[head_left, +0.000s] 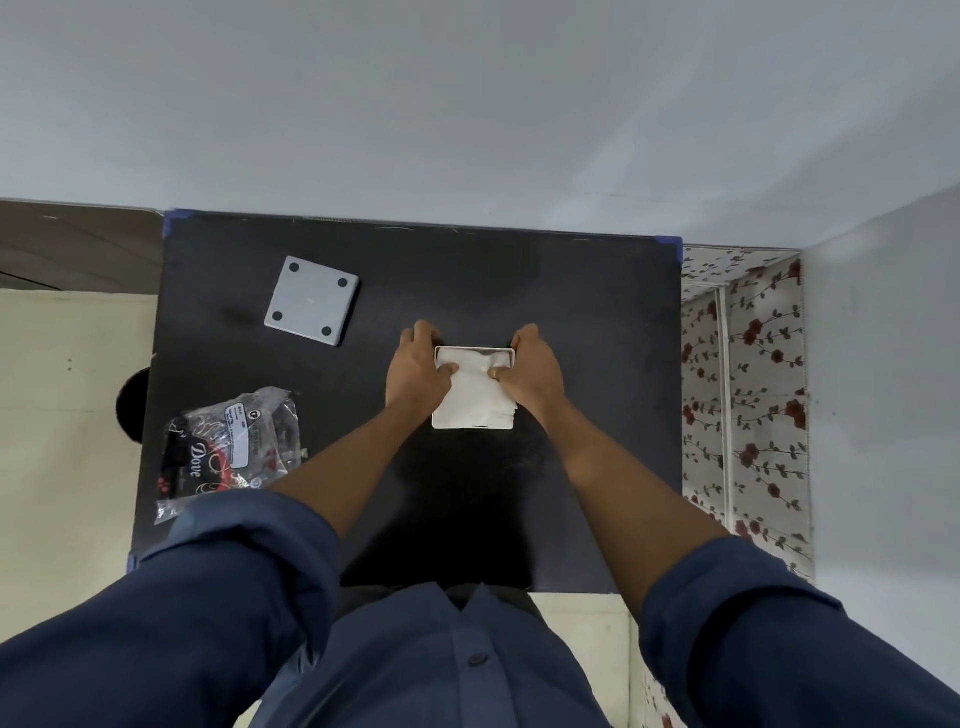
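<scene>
Pale grey wall (467, 104) filled the upper half of the view. Below it stood a black table (571, 322), square-on to the person, with blue tape (670, 245) on its far corners. Rolled dark blue sleeves (223, 587) came in from the near edge. A rose-patterned cloth (753, 389) hung just beside the table's right edge, and cream floor (62, 415) lay to the left.

A crumpled clear wrapper (234, 447) printed "Dove" lay at the near left of the table, overhanging the edge slightly. A grey square plate (311, 300) with four dark round pads facing up lay flat at the far left, turned a little off the table's lines. Both sat well apart from the work, and nothing stood between the hands and it.

The white box (474, 349) sat near the table's middle, a little towards the far side, open side up and edges parallel with the table's. It looked close to square from above, so no long axis could be told. A stack of white napkins (472, 402) lay in it, reaching to the near edge.

The left hand (415, 371) gripped the box's left side, fingers curled round the far left corner, thumb pressing on the napkins. The right hand (537, 371) mirrored it on the right side, thumb also on the napkins.
</scene>
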